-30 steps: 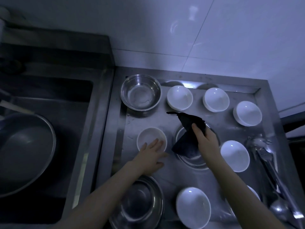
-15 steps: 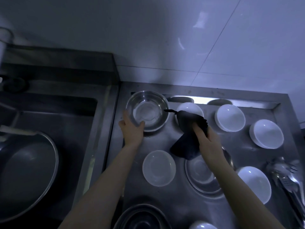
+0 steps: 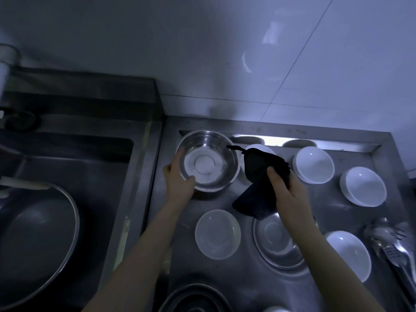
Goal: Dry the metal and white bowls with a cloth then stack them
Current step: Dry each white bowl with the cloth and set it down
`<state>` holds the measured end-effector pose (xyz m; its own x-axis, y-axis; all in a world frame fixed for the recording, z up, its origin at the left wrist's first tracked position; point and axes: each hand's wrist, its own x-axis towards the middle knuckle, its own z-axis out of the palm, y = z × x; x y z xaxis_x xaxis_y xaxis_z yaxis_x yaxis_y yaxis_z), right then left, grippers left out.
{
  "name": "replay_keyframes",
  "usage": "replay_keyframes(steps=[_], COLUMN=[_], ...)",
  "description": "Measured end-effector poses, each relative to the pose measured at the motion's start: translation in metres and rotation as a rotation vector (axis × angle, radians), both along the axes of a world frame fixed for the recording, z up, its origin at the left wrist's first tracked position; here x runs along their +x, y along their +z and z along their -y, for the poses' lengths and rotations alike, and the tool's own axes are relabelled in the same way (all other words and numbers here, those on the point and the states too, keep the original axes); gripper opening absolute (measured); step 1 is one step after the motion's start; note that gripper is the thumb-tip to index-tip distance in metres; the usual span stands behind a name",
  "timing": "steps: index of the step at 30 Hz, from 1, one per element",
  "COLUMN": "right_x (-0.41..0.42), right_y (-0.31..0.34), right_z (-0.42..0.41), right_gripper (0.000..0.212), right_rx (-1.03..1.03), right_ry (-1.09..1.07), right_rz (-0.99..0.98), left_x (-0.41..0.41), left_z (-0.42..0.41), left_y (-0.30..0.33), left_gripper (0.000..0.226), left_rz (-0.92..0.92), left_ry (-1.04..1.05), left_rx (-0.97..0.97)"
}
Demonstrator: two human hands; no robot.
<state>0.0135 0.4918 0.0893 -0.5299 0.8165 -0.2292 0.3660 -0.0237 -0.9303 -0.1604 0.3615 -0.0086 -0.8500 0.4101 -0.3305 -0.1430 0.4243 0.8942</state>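
Note:
A metal bowl (image 3: 208, 159) sits at the back left of the steel counter (image 3: 245, 284). My left hand (image 3: 179, 179) grips its near left rim, thumb inside. My right hand (image 3: 284, 188) holds a dark cloth (image 3: 258, 183) just right of that bowl, above the counter. A white bowl (image 3: 217, 234) stands in front of the metal bowl. Beside it lies a second metal bowl (image 3: 278, 243), partly under my right forearm. Several more white bowls (image 3: 314, 164) stand to the right, one (image 3: 258, 147) half hidden behind the cloth.
A sink (image 3: 74, 161) on the left holds a large dark pan (image 3: 33, 242). Stacked metal bowls (image 3: 193, 299) sit at the counter's near edge. Spoons and a slotted utensil (image 3: 392, 242) lie at the right edge. A tiled wall (image 3: 247, 52) rises behind.
My left hand left the small white bowl, reached back and took the far metal bowl's rim. My right hand carried the cloth up off the middle metal bowl. The view shifted forward.

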Motion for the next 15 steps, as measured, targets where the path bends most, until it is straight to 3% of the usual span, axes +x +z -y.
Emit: replay_keyframes(steps=[6, 10, 12, 15], right_x=[0.004, -0.002, -0.007, -0.011], right_y=[0.055, 0.081, 0.08, 0.061], right_z=[0.007, 0.022, 0.034, 0.052], right_gripper=[0.009, 0.022, 0.037, 0.063], right_rx=[0.282, 0.576, 0.718, 0.889], right_ry=[0.085, 0.192, 0.311, 0.608], right_rz=[-0.044, 0.019, 0.141, 0.49], left_x=[0.037, 0.07, 0.084, 0.101], left_z=[0.033, 0.05, 0.057, 0.068], left_y=[0.042, 0.068, 0.076, 0.086], left_gripper=[0.077, 0.075, 0.07, 0.055], left_rz=[0.027, 0.015, 0.022, -0.065], left_ry=[-0.057, -0.124, -0.144, -0.141], left_rx=[0.186, 0.307, 0.368, 0.348])
